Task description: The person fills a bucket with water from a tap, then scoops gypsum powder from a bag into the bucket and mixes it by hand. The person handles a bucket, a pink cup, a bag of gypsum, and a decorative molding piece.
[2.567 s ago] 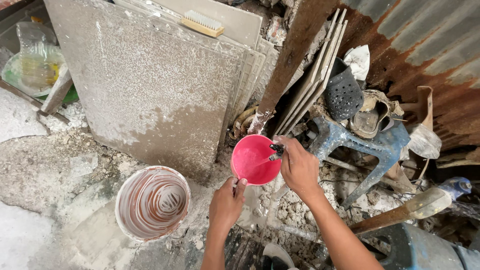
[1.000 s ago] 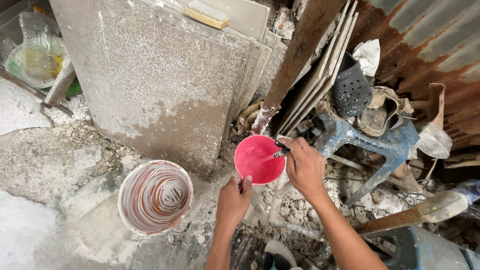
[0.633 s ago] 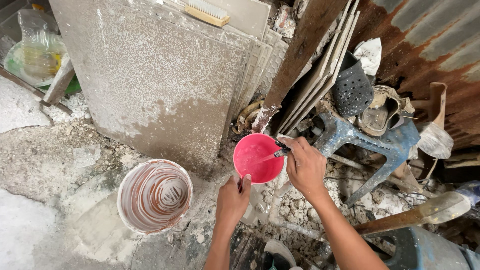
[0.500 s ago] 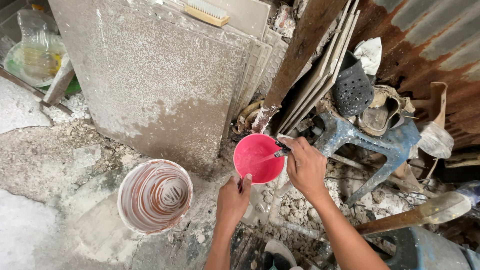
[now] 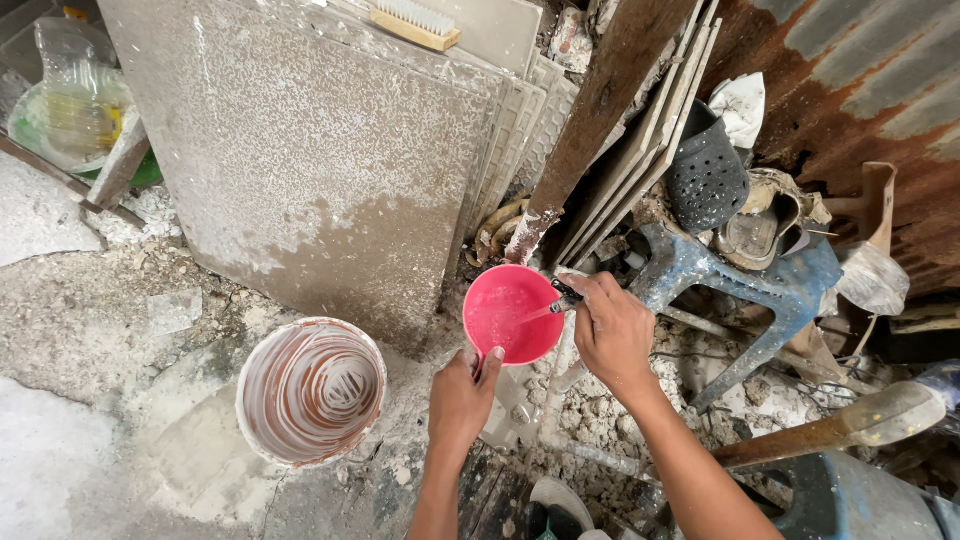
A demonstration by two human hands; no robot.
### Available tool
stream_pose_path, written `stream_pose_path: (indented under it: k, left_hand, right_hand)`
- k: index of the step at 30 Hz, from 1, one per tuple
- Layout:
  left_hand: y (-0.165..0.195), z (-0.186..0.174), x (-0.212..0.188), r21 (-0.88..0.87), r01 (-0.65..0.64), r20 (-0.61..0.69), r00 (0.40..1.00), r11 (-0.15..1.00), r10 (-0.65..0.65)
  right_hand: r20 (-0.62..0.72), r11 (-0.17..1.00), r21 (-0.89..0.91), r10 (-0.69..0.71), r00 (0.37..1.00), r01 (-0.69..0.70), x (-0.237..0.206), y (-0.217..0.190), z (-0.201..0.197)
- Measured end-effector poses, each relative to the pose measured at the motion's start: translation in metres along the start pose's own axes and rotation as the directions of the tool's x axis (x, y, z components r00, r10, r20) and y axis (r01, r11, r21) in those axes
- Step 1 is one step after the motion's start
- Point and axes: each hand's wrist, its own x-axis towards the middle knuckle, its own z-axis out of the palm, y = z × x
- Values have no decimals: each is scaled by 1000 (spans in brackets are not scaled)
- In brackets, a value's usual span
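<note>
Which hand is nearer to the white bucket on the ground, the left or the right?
Left. The left hand grips the pink bowl right beside the white bucket; the right hand is beyond the bowl, farther away.

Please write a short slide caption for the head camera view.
Left hand holds a pink bowl while right hand stirs inside it.

We see soft, even daylight w/ faint shadows, no glare, sharp around both hands, wide-angle bending at edges far from them.
</note>
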Motion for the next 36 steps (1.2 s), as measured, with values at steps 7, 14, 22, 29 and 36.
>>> stream_pose_path:
  k: [7, 14, 22, 29, 36]
  left_hand:
    - [-1, -1, 0, 28, 129, 91, 987, 991, -131]
    - [-14, 4, 4, -179, 73, 100, 993, 981, -56]
    - [-18, -2, 11, -184, 81, 85, 994, 980, -66]
    - [-7, -6, 6, -253, 115, 115, 990, 961, -88]
    - [-7, -3, 8, -178, 83, 86, 994, 981, -69]
  right_hand:
    - [29, 999, -20, 41, 999, -41, -3, 3, 2]
    - [16, 999, -25, 25, 1000, -25, -2, 4, 1]
    - [8, 1000, -17, 4, 1000, -4, 6, -2, 2]
    - [18, 999, -36, 15, 1000, -14, 8, -1, 4]
    - [5, 1000, -26, 4, 1000, -4, 7, 0, 4]
